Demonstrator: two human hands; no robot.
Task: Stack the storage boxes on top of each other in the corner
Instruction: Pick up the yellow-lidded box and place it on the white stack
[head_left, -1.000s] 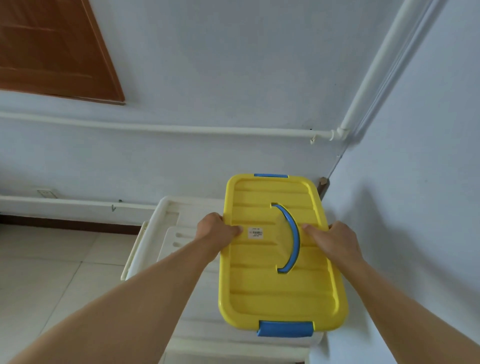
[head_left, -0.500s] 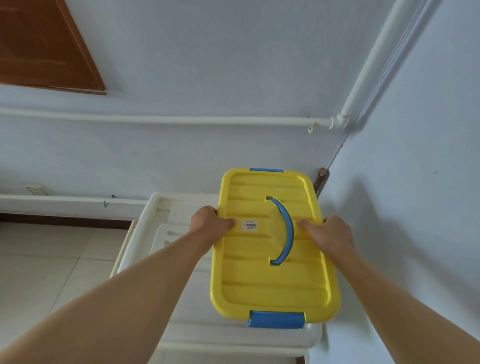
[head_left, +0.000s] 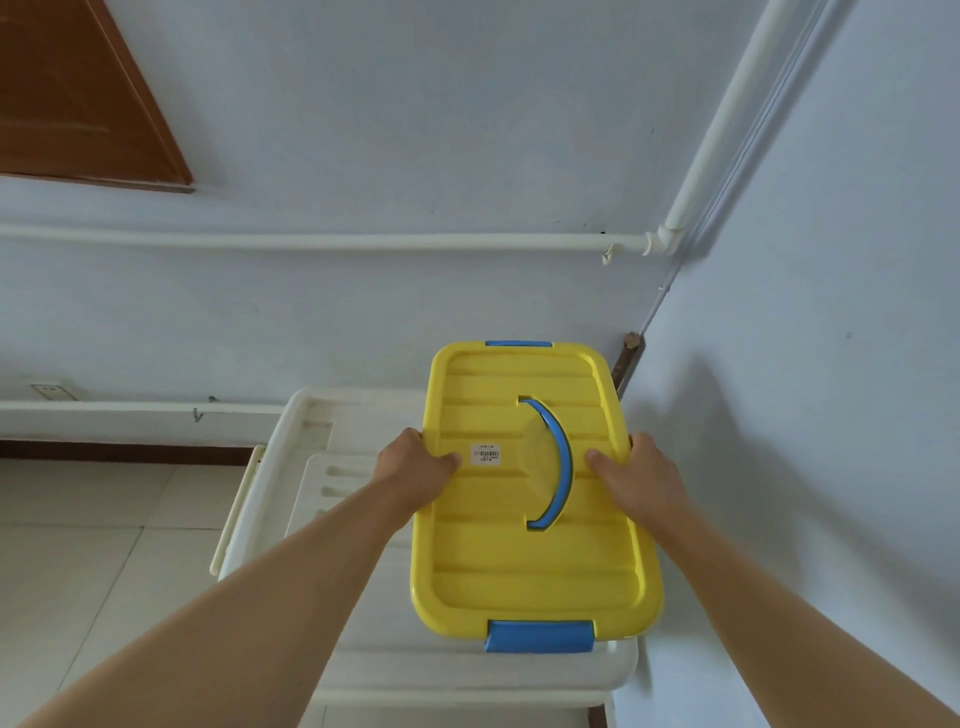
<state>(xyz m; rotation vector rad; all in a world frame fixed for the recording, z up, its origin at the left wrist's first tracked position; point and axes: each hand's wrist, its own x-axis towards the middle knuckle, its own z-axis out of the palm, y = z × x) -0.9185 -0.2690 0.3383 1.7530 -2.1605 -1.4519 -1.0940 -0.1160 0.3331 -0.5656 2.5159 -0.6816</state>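
A storage box with a yellow lid (head_left: 530, 561), a blue curved handle and blue end clips is over the right part of a larger white storage box (head_left: 363, 660) that stands in the room's corner. My left hand (head_left: 415, 470) grips the yellow lid's left edge, thumb on top. My right hand (head_left: 636, 475) grips its right edge the same way. I cannot tell whether the yellow box rests on the white lid or hangs just above it.
Two pale blue walls meet at the corner (head_left: 654, 306) just behind the boxes. White pipes (head_left: 363, 241) run along the back wall and up the corner. Tiled floor (head_left: 78, 571) lies to the left, a brown wooden panel (head_left: 78, 93) at upper left.
The yellow box, held in both hands, has shifted slightly left and nearer to me over the white box, and the view has moved a little. Both grips are unchanged.
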